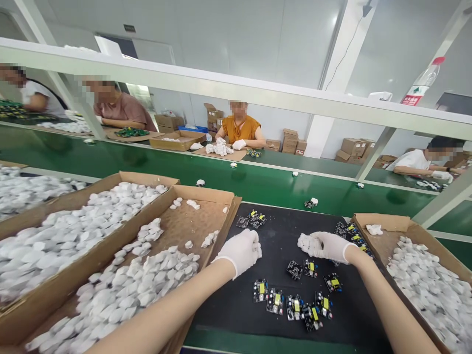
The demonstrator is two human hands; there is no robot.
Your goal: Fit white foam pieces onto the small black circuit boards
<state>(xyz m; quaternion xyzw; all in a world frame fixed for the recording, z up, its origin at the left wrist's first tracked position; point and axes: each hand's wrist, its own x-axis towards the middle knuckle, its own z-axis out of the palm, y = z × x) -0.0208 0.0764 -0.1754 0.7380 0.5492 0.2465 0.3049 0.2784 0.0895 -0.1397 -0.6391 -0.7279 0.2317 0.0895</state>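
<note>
My left hand (239, 251), in a white glove, is curled closed above the left side of the black mat (254, 324); whatever its fingers hold is hidden. My right hand (330, 247), gloved too, closes on a small cluster of white soft-looking pieces (308, 244) over the right half of the mat. Between and below the hands lie several small black circuit boards with yellow transformers (295, 307). One dark board (294, 269) is nearest below my right hand. More circuit boards (257, 218) lie beyond my left hand, and others (356, 236) line the mat's right edge.
Cardboard trays of white pieces stand left (221, 196) and right (383, 221). A green conveyor belt (258, 182) behind the mat carries spaced boards with white pieces (311, 202). A white shelf beam (221, 83) crosses above, bearing a bottle (424, 81). Several people work opposite.
</note>
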